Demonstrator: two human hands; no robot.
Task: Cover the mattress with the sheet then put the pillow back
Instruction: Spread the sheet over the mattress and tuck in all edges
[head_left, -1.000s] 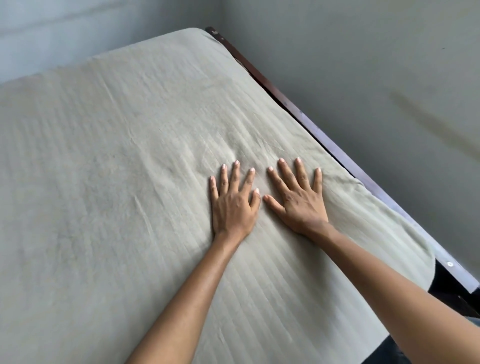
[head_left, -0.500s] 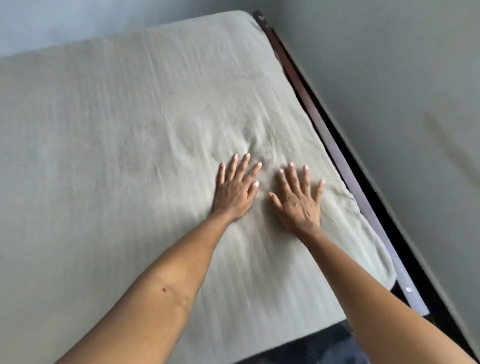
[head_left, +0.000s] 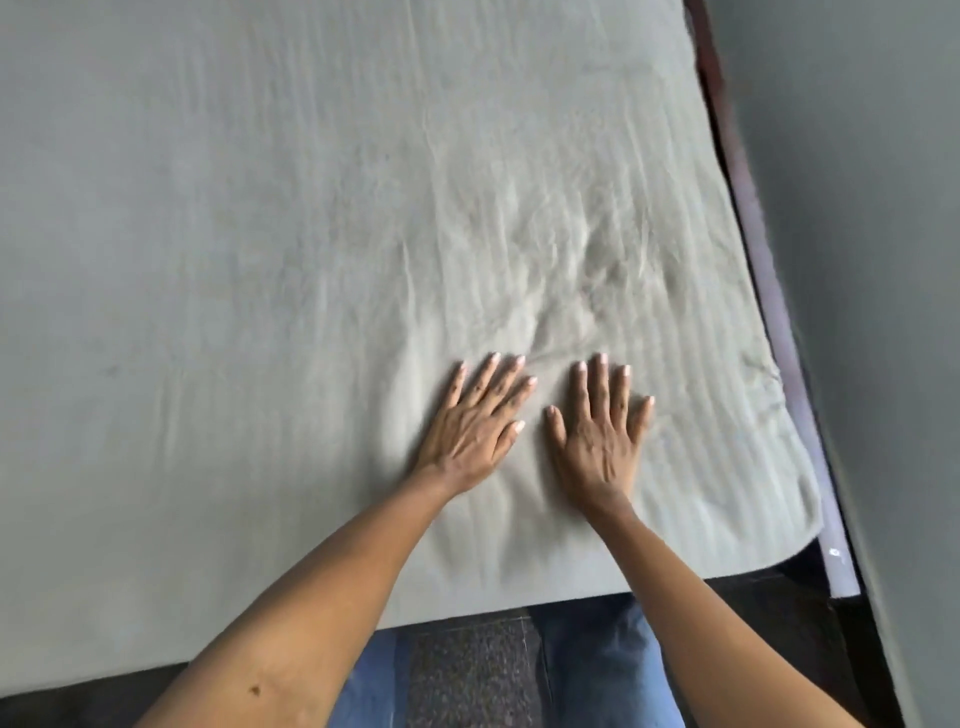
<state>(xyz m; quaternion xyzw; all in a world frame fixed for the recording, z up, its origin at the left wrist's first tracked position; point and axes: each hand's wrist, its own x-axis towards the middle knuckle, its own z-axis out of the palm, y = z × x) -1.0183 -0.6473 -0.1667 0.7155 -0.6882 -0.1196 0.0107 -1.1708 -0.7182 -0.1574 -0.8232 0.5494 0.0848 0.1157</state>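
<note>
A pale grey-green striped sheet (head_left: 260, 260) lies spread over the mattress and fills most of the view. My left hand (head_left: 475, 426) presses flat on it with straight, spread fingers, close to the near edge. My right hand (head_left: 597, 436) lies flat just to the right of it, fingers also spread. Wrinkles in the sheet run away from my fingertips toward the right side. The sheet's rounded near right corner (head_left: 779, 519) sits on the mattress corner. No pillow is in view.
A dark wooden bed rail (head_left: 748, 208) runs along the right side against a grey wall (head_left: 883, 260). Below the near edge I see my jeans (head_left: 597, 665) and dark speckled floor (head_left: 467, 675).
Both hands have slid back toward the near edge of the bed, staying flat on the sheet. The view has swung so the bed's near edge and my legs now show.
</note>
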